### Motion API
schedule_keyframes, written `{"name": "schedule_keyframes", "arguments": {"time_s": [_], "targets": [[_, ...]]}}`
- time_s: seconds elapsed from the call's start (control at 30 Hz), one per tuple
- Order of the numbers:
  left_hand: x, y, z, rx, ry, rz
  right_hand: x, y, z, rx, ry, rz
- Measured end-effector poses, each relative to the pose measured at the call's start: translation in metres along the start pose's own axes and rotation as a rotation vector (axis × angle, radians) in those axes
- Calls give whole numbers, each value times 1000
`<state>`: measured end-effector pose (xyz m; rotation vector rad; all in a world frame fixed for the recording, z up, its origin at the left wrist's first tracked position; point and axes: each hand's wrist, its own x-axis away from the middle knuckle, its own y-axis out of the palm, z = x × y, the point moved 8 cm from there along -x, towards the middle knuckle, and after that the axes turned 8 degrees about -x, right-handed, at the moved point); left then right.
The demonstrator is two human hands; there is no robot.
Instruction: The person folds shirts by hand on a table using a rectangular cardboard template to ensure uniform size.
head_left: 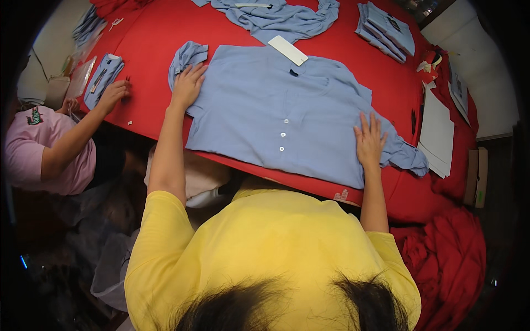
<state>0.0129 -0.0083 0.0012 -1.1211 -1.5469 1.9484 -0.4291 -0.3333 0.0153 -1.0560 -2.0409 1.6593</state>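
Light-blue buttoned cotton shirt (281, 113) lies spread, unfolded, on the red-covered table (154, 33). Left hand (187, 84) and right hand (369, 140) press flat, fingers extended, gripping nothing. Sleeves remain out; folded blue shirts (386, 27) stack beyond.

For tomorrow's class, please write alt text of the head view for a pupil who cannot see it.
A person in a yellow top presses the left hand and right hand flat on a light blue shirt spread on a red table. Another person's hand rests beside a folded blue shirt.
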Motion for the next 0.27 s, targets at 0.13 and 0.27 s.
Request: {"name": "schedule_keyframes", "arguments": {"time_s": [0.13, 0.27], "targets": [[9, -2, -16, -121, -83, 44, -5, 4, 20, 157, 122, -30], [-3, 5, -8, -40, 31, 121, -2, 7, 57, -180, -12, -34]]}}
